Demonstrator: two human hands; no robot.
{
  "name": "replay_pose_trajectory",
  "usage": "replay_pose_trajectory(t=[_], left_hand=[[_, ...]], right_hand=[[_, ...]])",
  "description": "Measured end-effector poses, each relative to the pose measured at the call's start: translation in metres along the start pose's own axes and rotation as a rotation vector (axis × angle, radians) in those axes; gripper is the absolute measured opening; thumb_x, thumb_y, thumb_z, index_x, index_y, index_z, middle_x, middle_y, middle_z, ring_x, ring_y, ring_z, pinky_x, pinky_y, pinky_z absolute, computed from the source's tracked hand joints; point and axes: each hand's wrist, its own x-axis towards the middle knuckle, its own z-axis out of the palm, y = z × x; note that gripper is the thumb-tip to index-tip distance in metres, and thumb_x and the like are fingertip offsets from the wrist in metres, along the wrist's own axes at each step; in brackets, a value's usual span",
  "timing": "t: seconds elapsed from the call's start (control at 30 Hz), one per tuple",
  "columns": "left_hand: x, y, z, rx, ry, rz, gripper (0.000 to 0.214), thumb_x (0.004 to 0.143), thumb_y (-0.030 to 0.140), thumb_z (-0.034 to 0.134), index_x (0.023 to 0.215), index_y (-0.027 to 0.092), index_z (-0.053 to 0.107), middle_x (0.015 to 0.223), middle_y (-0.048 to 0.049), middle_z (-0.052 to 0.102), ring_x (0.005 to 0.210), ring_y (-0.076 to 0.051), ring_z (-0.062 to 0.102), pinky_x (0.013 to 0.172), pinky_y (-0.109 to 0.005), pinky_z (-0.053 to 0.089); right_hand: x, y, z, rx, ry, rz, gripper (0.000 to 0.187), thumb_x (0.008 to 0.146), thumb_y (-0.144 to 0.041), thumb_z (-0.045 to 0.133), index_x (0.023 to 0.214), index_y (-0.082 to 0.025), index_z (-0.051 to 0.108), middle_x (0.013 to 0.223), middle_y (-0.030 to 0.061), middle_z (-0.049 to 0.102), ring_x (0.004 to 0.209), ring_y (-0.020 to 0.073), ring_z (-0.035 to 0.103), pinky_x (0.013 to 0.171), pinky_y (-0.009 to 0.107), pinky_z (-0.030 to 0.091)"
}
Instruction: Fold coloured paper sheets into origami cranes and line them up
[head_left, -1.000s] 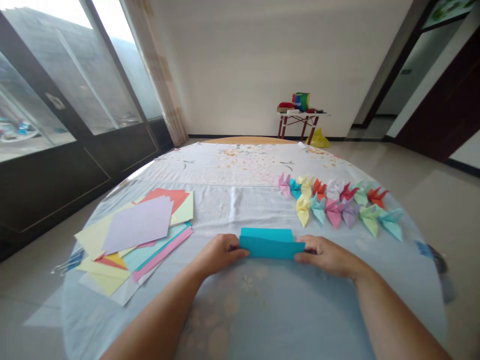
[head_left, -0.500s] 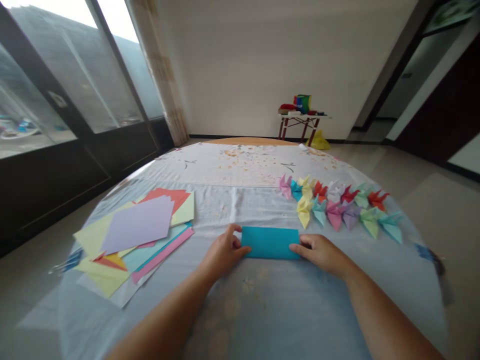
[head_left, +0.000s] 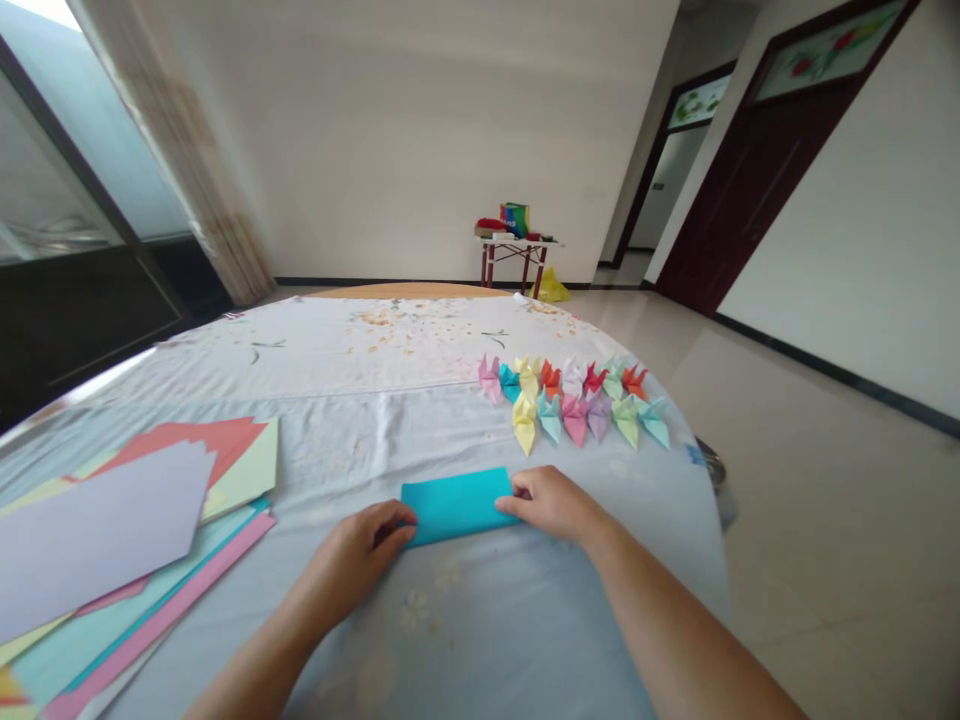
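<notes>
Fingers (head_left: 517, 503) at both short ends, folded teal paper (head_left: 457, 503) flat between

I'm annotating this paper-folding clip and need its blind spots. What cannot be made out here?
Head view: both ends of the folded teal paper rectangle lie under the left hand and right hand, hiding each grip.
Head view: the stack of coloured paper sheets is cut off by the left and bottom edges.
Head view: what stands on the small far table is too small to name.
</notes>
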Motion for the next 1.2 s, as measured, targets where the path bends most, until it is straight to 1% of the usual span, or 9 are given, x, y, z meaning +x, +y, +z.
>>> replay_pose_trajectory(t=[0.17,0.4,0.5,0.67,0.83,1.0,1.2], left_hand=[[-0.001,0.003,-0.001,-0.001,0.007,0.046,0.023,0.08,0.037,0.042,0.084,0.023,0.06,0.078,-0.0005,0.064,0.072,-0.017,0.057,0.067,-0.027,0.04],[0.0,0.001,0.001,0.05,0.023,0.05,0.023,0.082,0.035,0.04,0.086,0.024,0.06,0.081,-0.0007,0.065,0.076,-0.018,0.059,0.069,-0.027,0.042],[0.001,0.0,0.003,0.076,0.038,0.06,0.024,0.083,0.036,0.039,0.088,0.025,0.06,0.083,-0.0005,0.065,0.078,-0.018,0.059,0.07,-0.027,0.042],[0.001,-0.002,0.007,0.106,0.05,0.043,0.03,0.085,0.036,0.037,0.098,0.026,0.061,0.089,-0.0027,0.064,0.084,-0.019,0.06,0.075,-0.029,0.042],[0.001,-0.002,0.009,0.146,0.034,0.009,0.035,0.086,0.037,0.035,0.106,0.026,0.061,0.085,-0.0044,0.062,0.081,-0.02,0.06,0.074,-0.029,0.043],[0.001,0.0,0.009,0.173,0.021,0.01,0.036,0.086,0.037,0.034,0.107,0.026,0.061,0.081,-0.0045,0.06,0.078,-0.019,0.06,0.071,-0.027,0.042],[0.0,0.002,0.01,0.201,0.011,-0.004,0.037,0.087,0.034,0.032,0.109,0.024,0.061,0.082,-0.0054,0.059,0.079,-0.019,0.059,0.072,-0.028,0.041]], right_hand=[[0.001,0.001,0.0,-0.019,-0.015,0.039,0.033,0.073,-0.045,0.056,0.059,-0.015,0.056,0.053,-0.0032,0.048,0.052,0.008,0.043,0.046,0.02,0.021],[0.0,-0.005,-0.001,-0.101,0.008,0.119,0.035,0.072,-0.048,0.056,0.056,-0.017,0.057,0.05,-0.0025,0.05,0.048,0.0081,0.041,0.046,0.021,0.019],[0.0,-0.006,-0.001,-0.125,0.018,0.129,0.035,0.072,-0.048,0.055,0.056,-0.017,0.058,0.051,-0.0022,0.051,0.049,0.0082,0.042,0.046,0.022,0.019],[0.001,-0.008,0.0,-0.143,0.016,0.147,0.036,0.072,-0.049,0.055,0.055,-0.017,0.058,0.05,-0.0018,0.051,0.048,0.0082,0.042,0.046,0.022,0.018],[0.001,-0.009,-0.001,-0.154,0.019,0.154,0.036,0.072,-0.049,0.055,0.054,-0.018,0.057,0.05,-0.0018,0.052,0.047,0.0082,0.042,0.046,0.023,0.018],[0.002,-0.009,0.0,-0.174,0.016,0.169,0.037,0.072,-0.05,0.054,0.055,-0.018,0.059,0.05,-0.002,0.052,0.047,0.0082,0.042,0.046,0.023,0.018],[0.002,-0.007,0.001,-0.197,0.024,0.162,0.038,0.073,-0.053,0.051,0.058,-0.019,0.061,0.052,-0.0021,0.055,0.05,0.0081,0.045,0.046,0.022,0.018]])
